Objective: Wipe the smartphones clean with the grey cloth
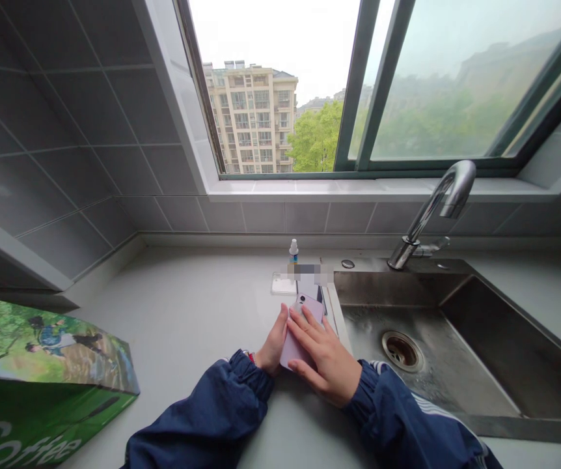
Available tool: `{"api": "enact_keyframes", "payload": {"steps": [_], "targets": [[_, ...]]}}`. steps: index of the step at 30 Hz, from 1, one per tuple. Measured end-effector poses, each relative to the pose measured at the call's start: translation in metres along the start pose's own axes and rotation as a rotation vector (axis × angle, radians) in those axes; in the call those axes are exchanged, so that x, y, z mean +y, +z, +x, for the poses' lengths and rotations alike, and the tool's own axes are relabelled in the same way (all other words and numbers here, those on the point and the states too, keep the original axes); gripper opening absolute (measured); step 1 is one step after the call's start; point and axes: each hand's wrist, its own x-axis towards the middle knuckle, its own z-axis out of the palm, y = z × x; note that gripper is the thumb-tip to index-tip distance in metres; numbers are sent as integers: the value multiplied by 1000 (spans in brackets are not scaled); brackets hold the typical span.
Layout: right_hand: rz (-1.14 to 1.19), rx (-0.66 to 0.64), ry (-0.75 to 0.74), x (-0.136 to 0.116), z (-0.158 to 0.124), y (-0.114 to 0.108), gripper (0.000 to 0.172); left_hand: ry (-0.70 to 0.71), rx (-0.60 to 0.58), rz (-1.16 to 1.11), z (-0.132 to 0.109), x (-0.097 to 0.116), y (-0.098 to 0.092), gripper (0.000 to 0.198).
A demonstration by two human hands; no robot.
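Observation:
A pale purple smartphone [292,349] is held over the countertop with its back and camera lens facing up. My left hand [271,342] grips the phone along its left edge, thumb pointing upward. Across the back of the phone lies my right hand [327,358], its fingers stretched out and spread. Something whitish shows by the right fingertips near the camera; I cannot make out what it is. Beyond the phone are a clear phone case [283,284] and a small white-capped bottle [294,250]. A flat item partly blurred out lies beside the case.
To the right is a steel sink [485,426] with a chrome faucet [420,218] behind it. A green printed box [51,391] marked "Coffee" stands at the left on the light countertop [187,306]. A partly open window [358,85] is above the back edge.

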Motion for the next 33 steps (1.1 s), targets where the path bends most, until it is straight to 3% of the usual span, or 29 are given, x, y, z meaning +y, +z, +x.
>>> {"api": "enact_keyframes", "payload": {"steps": [6,13,19,27,33], "targets": [[-34,6,18,-1,0,1,62,11,39,39,0,1,1,75],[-96,109,142,7,0,3,62,57,-111,104,-1,-1,-6,72],[-92,205,200,12,1,6,70,1,-118,191,-3,-4,-11,74],[-85,179,229,12,0,11,72,59,-128,109,2,-5,-15,74],[-73,86,112,8,-1,6,69,146,-48,36,5,-4,-14,74]]}}
